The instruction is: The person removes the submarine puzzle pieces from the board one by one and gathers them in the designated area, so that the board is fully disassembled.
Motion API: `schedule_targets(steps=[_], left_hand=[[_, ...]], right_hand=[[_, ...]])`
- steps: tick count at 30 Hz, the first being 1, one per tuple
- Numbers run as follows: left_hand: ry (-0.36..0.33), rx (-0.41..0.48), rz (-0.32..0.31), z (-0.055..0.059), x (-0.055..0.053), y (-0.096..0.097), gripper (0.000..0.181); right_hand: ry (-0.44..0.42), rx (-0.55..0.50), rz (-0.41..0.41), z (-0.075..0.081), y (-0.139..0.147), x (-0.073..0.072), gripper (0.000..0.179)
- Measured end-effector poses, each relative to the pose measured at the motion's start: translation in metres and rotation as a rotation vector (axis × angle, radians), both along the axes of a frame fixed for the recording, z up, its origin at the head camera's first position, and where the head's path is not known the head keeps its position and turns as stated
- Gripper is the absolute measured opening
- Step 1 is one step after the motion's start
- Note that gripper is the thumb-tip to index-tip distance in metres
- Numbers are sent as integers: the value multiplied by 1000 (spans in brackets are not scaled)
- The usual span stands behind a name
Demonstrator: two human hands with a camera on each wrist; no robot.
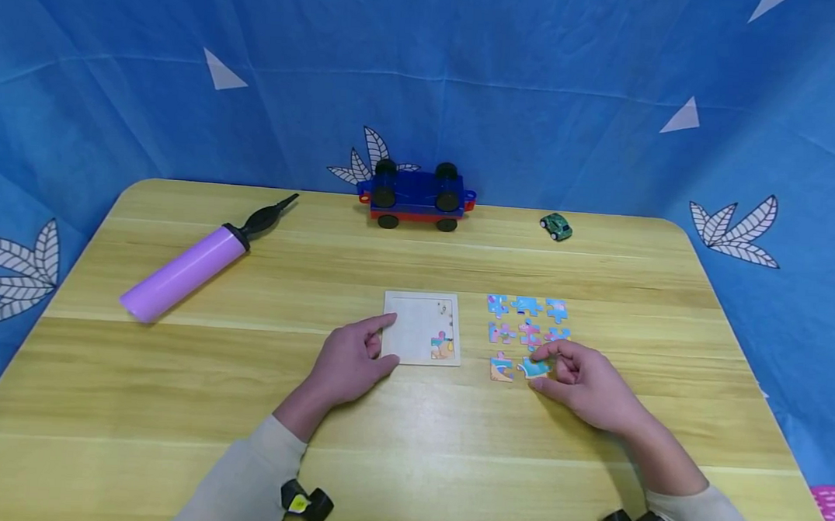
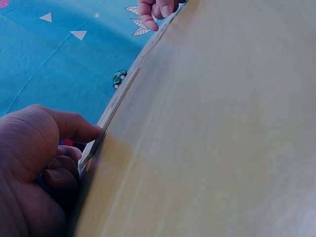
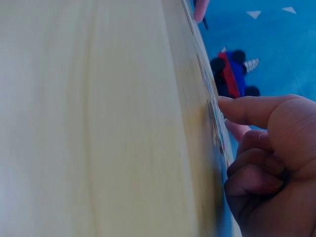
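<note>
A square puzzle board [image 1: 414, 330] with a pale frame lies flat on the table, one piece [image 1: 443, 347] set in its lower right corner. My left hand [image 1: 350, 362] holds the board's left edge between thumb and forefinger; the left wrist view shows the thumb on its rim. To the right, several loose jigsaw pieces [image 1: 497, 305] lie in three rows. My right hand [image 1: 587, 381] pinches a blue and white puzzle piece [image 1: 534, 368] in the bottom row between thumb and forefinger, the other fingers curled in. Beside it lies a blue and sand-coloured piece [image 1: 501, 368].
A purple hand pump [image 1: 186, 274] with a black nozzle lies at the left. Near the back edge is a blue and red toy vehicle [image 1: 420, 194], wheels upward. A small green toy car [image 1: 556, 227] stands at the back right. Blue cloth [image 1: 537, 87] hangs behind the table.
</note>
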State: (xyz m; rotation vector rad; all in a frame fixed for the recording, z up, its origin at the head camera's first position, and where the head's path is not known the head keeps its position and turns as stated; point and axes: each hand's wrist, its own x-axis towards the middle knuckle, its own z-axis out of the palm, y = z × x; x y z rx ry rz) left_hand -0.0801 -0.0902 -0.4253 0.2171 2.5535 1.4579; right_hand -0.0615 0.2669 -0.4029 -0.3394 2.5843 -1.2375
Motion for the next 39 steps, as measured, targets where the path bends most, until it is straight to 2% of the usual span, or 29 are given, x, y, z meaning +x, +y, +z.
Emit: schedule_targets(steps=[10,24,29,39], left_hand=[[-7,5,0,1,0,0,61],[13,20,-7,0,0,-1,60],[8,21,-7,1,0,-1,60],[1,4,-4,2,0,0,60]], right_hand=[[55,30,11,-2,-18,-1,29],[32,95,-15,2,-30,-4,28],[48,100,-13,4,-33,-4,27],[68,66,15,4,-58,-16,24]])
